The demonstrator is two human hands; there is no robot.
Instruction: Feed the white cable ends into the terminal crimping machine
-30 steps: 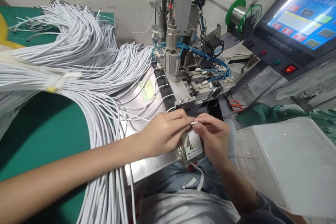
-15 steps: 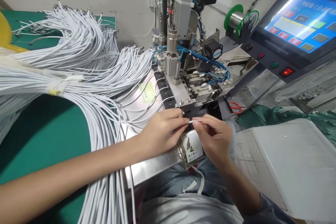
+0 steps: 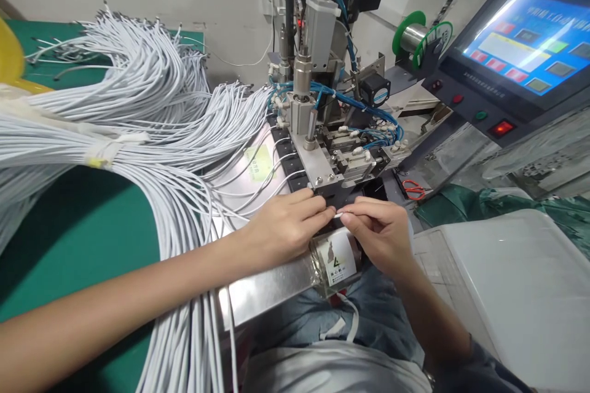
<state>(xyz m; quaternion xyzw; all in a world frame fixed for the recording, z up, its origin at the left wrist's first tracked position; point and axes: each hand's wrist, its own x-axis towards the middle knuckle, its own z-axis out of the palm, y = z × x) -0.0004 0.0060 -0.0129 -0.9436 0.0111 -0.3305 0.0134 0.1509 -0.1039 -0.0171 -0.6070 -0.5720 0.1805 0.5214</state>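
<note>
Between my fingertips a short stretch of white cable [image 3: 338,215] shows, right at the front of the machine [image 3: 318,166]. My left hand [image 3: 288,224] pinches it from the left, its fingers closed and the back of the hand upward. From the other side my right hand [image 3: 380,230] holds the cable's end between thumb and forefinger; the tip itself is hidden. Below the hands sits a box with a white label [image 3: 341,255]. Several white cables [image 3: 271,190] run into a black strip of slots [image 3: 288,156] beside the machine.
A large tied bundle of white cables [image 3: 175,209] lies over the green mat [image 3: 92,227] at left. On the right are a lit control screen [image 3: 530,43], a solder wire spool [image 3: 412,37], red-handled scissors [image 3: 415,189] and a white bin [image 3: 516,282].
Both hands stay at the machine's front, pinching the cable. My right hand has shifted slightly right, and my left fingers a little right as well. The view has tilted very slightly.
</note>
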